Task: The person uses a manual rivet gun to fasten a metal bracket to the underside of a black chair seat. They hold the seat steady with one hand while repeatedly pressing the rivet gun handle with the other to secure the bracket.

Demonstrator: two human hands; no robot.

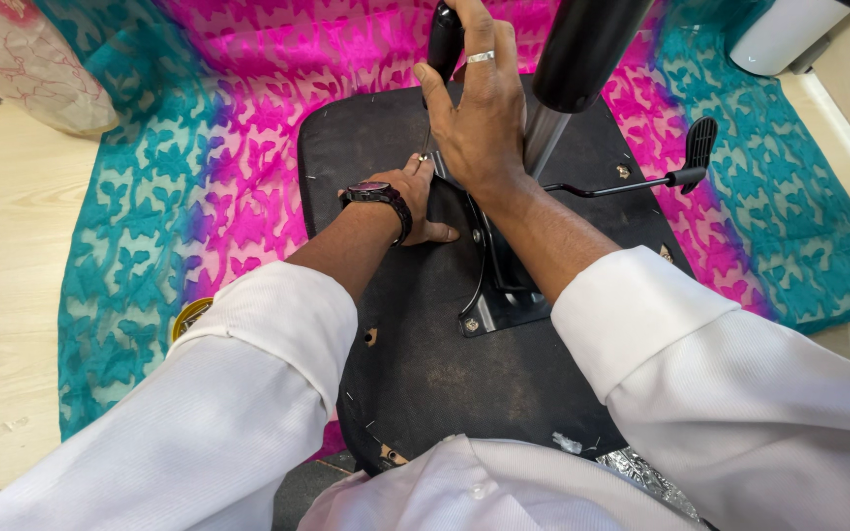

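Observation:
An upturned office chair seat point(415, 334) lies black underside up on a pink and teal patterned cloth point(199, 167). A metal mechanism plate point(504, 295) is bolted to it, with a silver and black column point(568, 69) rising from it. My right hand point(479, 108), wearing a ring, grips the black handle of a screwdriver point(443, 44) held upright, its tip down near a screw at the plate's far corner. My left hand point(415, 202), with a black wristwatch, rests flat on the seat, fingertips at the screwdriver's tip. Both arms wear white sleeves.
A black adjustment lever point(641, 177) sticks out to the right of the plate. A white round object point(784, 34) stands at the top right. A clear plastic-wrapped bundle point(22, 59) sits at the top left. Light wooden floor point(2, 295) surrounds the cloth.

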